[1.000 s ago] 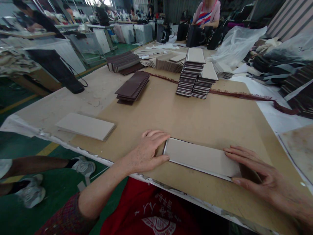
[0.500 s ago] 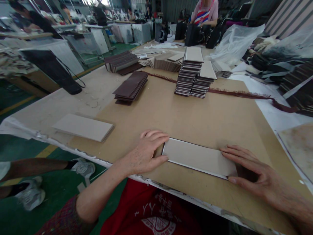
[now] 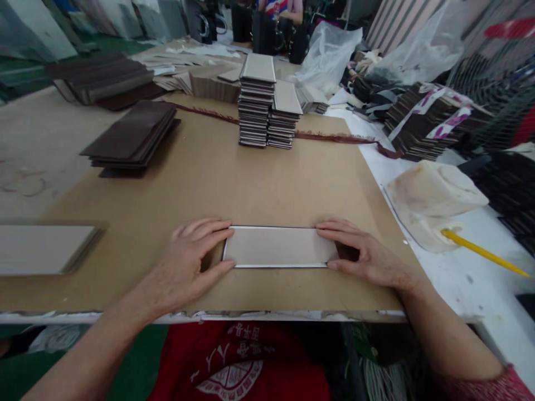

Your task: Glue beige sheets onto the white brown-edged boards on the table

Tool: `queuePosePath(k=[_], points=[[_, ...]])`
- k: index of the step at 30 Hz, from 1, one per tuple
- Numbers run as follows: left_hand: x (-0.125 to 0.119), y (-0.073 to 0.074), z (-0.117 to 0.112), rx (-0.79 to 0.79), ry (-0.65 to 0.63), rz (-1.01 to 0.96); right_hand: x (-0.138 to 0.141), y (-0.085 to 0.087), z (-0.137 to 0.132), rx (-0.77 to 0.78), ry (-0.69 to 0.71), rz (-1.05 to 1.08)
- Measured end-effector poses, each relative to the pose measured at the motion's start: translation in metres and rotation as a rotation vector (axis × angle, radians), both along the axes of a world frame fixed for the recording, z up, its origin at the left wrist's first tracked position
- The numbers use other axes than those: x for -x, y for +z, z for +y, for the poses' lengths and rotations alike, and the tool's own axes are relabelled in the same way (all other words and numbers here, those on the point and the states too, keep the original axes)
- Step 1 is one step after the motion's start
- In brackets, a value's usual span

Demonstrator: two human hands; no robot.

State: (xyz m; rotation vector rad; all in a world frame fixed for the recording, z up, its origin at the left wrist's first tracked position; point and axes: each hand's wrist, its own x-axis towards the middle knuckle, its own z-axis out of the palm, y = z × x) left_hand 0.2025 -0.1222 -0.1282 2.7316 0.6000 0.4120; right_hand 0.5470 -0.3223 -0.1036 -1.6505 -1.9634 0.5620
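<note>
Near the front edge of the desk (image 3: pixel 209 184), a pale panel (image 3: pixel 276 247) has partly hidden ends; the half-curled left hand (image 3: pixel 190 264) and right hand (image 3: pixel 361 252) pinch them.

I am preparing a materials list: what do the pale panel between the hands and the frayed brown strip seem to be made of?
Pale panel: probably cardboard, smooth and matt, from its flat, even face; coated board is possible. Brown strip: likely woven cloth, dull, with fringed threads along its edge; fibre unclear.
</note>
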Motion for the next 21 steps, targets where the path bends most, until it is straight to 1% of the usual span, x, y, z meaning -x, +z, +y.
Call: queuePosePath(k=[3,12,18,21], points=[[0.000,-0.002,0.001,-0.015,-0.004,0.001,0.001,-0.001,-0.002,-0.020,0.033,-0.026],[-0.001,0.000,0.000,-0.036,-0.005,0.005,0.001,-0.003,-0.007,-0.039,0.085,-0.111],[-0.002,0.000,0.000,-0.036,-0.001,0.021,0.005,-0.001,-0.009,-0.029,0.096,-0.202],[-0.002,0.000,-0.001,-0.053,-0.005,0.028,0.008,0.001,-0.011,-0.045,0.079,-0.263]])
